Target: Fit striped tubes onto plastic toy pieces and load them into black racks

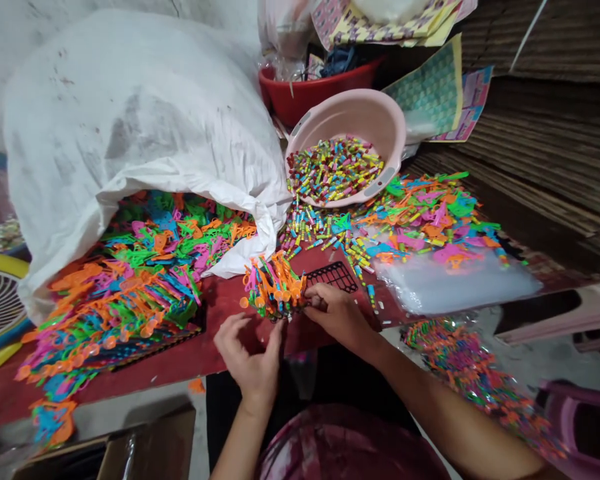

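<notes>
A cluster of small plastic toys (275,283) in orange, pink, green and blue stands upright in a black grid rack (333,277) on the red table, round orange discs towards me. My left hand (250,357) is just in front of the cluster, its thumb and fingers apart, with the thumb tip close to the rack's near edge. At the right side of the cluster, my right hand (340,317) has its fingertips pinched together by the rack. What lies between those fingertips is too small to make out.
A white sack (145,100) spills colourful plastic pieces (180,233) at left, beside filled rows (120,320). Behind, a pink basin (385,110) holds small striped tubes (335,167). Clear plastic bags (460,280) lie right under more pieces. A cardboard box (150,447) stands below the table (220,360).
</notes>
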The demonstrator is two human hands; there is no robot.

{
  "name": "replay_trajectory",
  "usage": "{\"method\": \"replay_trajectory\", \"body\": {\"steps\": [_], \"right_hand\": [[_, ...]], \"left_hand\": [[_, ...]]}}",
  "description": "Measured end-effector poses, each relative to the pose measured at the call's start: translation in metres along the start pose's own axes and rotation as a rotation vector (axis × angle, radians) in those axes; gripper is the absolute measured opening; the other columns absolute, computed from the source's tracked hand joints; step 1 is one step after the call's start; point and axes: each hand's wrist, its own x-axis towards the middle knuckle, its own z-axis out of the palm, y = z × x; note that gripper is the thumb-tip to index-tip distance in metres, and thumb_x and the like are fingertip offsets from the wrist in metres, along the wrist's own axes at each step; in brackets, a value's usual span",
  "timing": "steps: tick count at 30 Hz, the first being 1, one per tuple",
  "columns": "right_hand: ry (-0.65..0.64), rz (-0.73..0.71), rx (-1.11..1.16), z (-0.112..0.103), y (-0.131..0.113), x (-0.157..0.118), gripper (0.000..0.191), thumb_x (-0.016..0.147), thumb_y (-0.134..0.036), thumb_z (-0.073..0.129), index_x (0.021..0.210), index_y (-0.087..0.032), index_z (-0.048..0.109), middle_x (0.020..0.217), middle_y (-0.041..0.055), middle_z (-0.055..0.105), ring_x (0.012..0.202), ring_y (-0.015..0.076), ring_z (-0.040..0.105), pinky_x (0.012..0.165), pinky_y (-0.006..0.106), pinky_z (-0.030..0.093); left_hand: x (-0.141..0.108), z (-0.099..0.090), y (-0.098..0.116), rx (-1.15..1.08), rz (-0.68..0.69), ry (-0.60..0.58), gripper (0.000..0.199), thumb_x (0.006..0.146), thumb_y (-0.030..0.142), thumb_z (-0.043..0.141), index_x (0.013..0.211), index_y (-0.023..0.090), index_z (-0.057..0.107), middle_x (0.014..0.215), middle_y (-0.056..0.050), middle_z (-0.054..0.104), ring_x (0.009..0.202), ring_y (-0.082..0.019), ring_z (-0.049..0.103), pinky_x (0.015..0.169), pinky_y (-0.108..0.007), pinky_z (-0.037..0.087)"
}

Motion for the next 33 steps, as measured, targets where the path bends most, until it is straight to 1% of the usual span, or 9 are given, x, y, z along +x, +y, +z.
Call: {"method": "replay_trajectory", "body": {"steps": [2,5,7,9,12,15,22,28,33], "right_hand": [[0.011,-0.008,0.026,0.005,0.002,-0.003,0.015,0.079,-0.009,0.064,0.089,-0.019,0.065,0.078,-0.0007,0.062,0.071,0.0138,0.055,0.066,0.024,0.038],[-0.015,-0.046,0.044,0.012,0.004,-0.005,0.012,0.08,-0.01,0.061,0.072,-0.019,0.058,0.071,-0.0022,0.056,0.068,0.0132,0.053,0.064,0.024,0.035],[-0.009,-0.057,0.045,0.016,0.005,-0.004,0.02,0.08,-0.011,0.06,0.064,-0.019,0.05,0.065,-0.004,0.05,0.064,0.0122,0.048,0.062,0.024,0.032],[0.009,-0.057,0.051,0.018,0.007,-0.002,0.021,0.079,-0.011,0.06,0.063,-0.019,0.048,0.064,-0.0047,0.047,0.063,0.0117,0.045,0.061,0.024,0.03],[-0.014,-0.053,0.103,0.017,0.009,0.001,0.019,0.079,-0.012,0.059,0.064,-0.019,0.049,0.064,-0.005,0.047,0.062,0.0111,0.043,0.06,0.023,0.03],[-0.068,-0.039,0.183,0.013,0.01,0.004,0.022,0.08,-0.013,0.057,0.061,-0.019,0.047,0.059,-0.0059,0.043,0.057,0.0103,0.039,0.057,0.023,0.028],[-0.119,-0.033,0.236,0.005,0.01,0.011,0.023,0.077,-0.012,0.056,0.058,-0.018,0.045,0.057,-0.0061,0.042,0.055,0.0094,0.039,0.053,0.021,0.028],[-0.206,-0.054,0.251,-0.001,0.01,0.012,0.018,0.08,-0.01,0.055,0.064,-0.018,0.054,0.062,-0.0048,0.049,0.056,0.0101,0.043,0.053,0.022,0.03],[-0.212,-0.083,0.147,-0.001,0.011,0.013,0.016,0.081,-0.009,0.057,0.068,-0.018,0.057,0.068,-0.004,0.055,0.062,0.0113,0.048,0.059,0.022,0.033]], "left_hand": [[0.002,-0.001,0.013,0.084,0.137,0.095,0.064,0.07,0.036,0.083,0.122,0.02,0.05,0.124,-0.014,0.053,0.119,-0.029,0.052,0.102,-0.047,0.042],[0.017,0.0,0.03,0.152,0.294,0.086,0.081,0.069,0.035,0.084,0.137,0.025,0.041,0.142,-0.018,0.042,0.132,-0.035,0.042,0.108,-0.054,0.036],[0.03,0.003,0.038,0.184,0.364,0.038,0.078,0.073,0.037,0.081,0.14,0.029,0.042,0.146,-0.017,0.039,0.134,-0.036,0.041,0.11,-0.056,0.031],[0.042,0.007,0.043,0.22,0.405,-0.03,0.064,0.077,0.037,0.077,0.135,0.032,0.05,0.146,-0.014,0.041,0.133,-0.035,0.042,0.112,-0.057,0.025],[0.049,0.014,0.044,0.228,0.412,-0.121,0.04,0.082,0.036,0.073,0.12,0.032,0.063,0.143,-0.011,0.047,0.132,-0.033,0.045,0.113,-0.058,0.019],[0.047,0.019,0.039,0.182,0.388,-0.163,0.028,0.086,0.033,0.069,0.113,0.03,0.066,0.136,-0.01,0.055,0.128,-0.029,0.05,0.114,-0.057,0.019],[0.048,0.018,0.032,0.156,0.379,-0.22,0.025,0.088,0.031,0.066,0.113,0.029,0.066,0.123,-0.008,0.064,0.119,-0.025,0.056,0.113,-0.052,0.022],[0.05,0.015,0.034,0.16,0.386,-0.258,0.025,0.09,0.032,0.064,0.115,0.029,0.066,0.119,-0.007,0.066,0.117,-0.025,0.057,0.112,-0.052,0.023],[0.053,0.015,0.033,0.131,0.373,-0.296,0.025,0.089,0.035,0.064,0.113,0.03,0.067,0.118,-0.006,0.067,0.117,-0.025,0.056,0.111,-0.051,0.025]]}}
